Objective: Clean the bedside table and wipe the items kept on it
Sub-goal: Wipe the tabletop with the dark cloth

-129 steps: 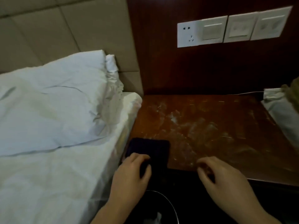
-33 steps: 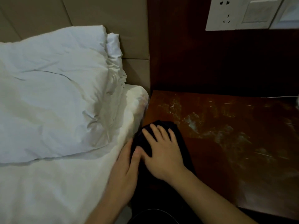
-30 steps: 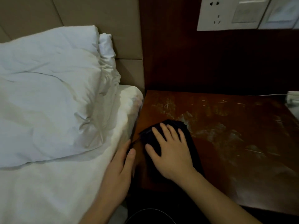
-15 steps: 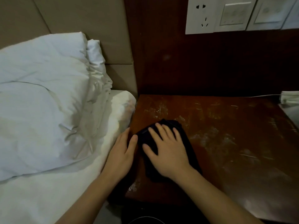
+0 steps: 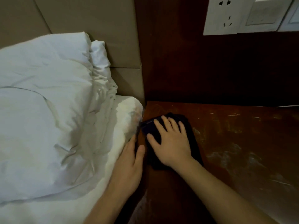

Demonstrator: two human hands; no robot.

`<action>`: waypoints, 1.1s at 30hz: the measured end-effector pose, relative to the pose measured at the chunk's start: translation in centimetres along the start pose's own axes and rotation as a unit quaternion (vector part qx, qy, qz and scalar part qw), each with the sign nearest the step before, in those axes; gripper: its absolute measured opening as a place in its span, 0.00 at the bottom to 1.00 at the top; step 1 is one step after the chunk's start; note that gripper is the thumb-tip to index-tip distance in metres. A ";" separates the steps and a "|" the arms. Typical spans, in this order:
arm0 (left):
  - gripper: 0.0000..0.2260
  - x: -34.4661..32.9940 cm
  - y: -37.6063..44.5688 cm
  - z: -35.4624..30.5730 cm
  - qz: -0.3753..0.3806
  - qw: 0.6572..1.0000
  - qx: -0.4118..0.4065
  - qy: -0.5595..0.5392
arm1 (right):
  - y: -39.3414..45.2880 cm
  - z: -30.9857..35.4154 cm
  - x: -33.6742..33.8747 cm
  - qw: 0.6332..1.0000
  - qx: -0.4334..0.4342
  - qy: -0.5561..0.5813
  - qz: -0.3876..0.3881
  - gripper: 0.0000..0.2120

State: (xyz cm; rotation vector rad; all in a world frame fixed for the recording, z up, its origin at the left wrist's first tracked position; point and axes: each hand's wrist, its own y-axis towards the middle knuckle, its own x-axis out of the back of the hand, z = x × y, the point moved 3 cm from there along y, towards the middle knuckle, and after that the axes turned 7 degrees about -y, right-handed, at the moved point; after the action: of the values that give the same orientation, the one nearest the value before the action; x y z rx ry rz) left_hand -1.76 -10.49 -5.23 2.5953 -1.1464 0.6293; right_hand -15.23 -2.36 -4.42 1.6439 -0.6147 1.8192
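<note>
A dark cloth [image 5: 193, 138] lies on the brown bedside table [image 5: 242, 143], near its back left corner. My right hand [image 5: 169, 141] presses flat on the cloth with fingers spread and straight. My left hand [image 5: 129, 165] rests at the table's left edge against the mattress, fingers straight, thumb on the table edge. Pale dusty smears cover the tabletop to the right of the cloth.
A white pillow [image 5: 45, 102] and white bedsheet [image 5: 64, 207] fill the left side. A beige padded headboard [image 5: 97, 21] stands behind. White wall sockets and switches [image 5: 239, 15] sit on the dark wooden panel. A thin white cable [image 5: 289, 105] runs at the table's back right.
My right hand has pushed the cloth farther toward the table's back left corner. My left hand stays at the table's left edge by the mattress. The camera moved closer.
</note>
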 end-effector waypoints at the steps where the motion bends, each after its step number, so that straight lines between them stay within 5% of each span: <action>1: 0.23 0.0 0.2 0.1 0.006 1.000 0.009 -0.007 | -0.4 -0.1 -0.2 1.000 -0.006 0.002 0.002 0.32; 6: 0.24 0.0 1.3 0.4 -0.006 0.993 0.084 -0.087 | -6.6 3.4 -0.6 0.999 0.046 0.003 -0.012 0.34; 9: 0.23 0.0 1.5 0.7 -0.016 0.992 0.065 -0.108 | -2.4 3.9 -0.8 0.998 0.057 -0.016 0.033 0.39; 15: 0.22 0.0 1.5 0.8 0.016 0.994 0.067 -0.083 | 9.6 1.5 -1.1 0.999 -0.036 -0.014 0.016 0.31; 24: 0.27 -0.5 0.7 -0.3 0.011 0.997 0.052 -0.064 | 2.8 2.2 -1.0 0.997 -0.052 -0.062 0.020 0.34; 33: 0.29 0.3 1.0 -0.2 0.013 0.997 0.067 -0.042 | 10.0 -4.2 -0.4 0.988 -0.142 -0.064 0.013 0.37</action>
State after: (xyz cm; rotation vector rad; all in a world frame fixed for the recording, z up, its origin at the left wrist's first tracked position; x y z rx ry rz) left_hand -2.40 -11.23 -4.89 2.7477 -1.2035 0.6272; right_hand -25.18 -6.62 -4.74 1.5713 -0.9108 1.5694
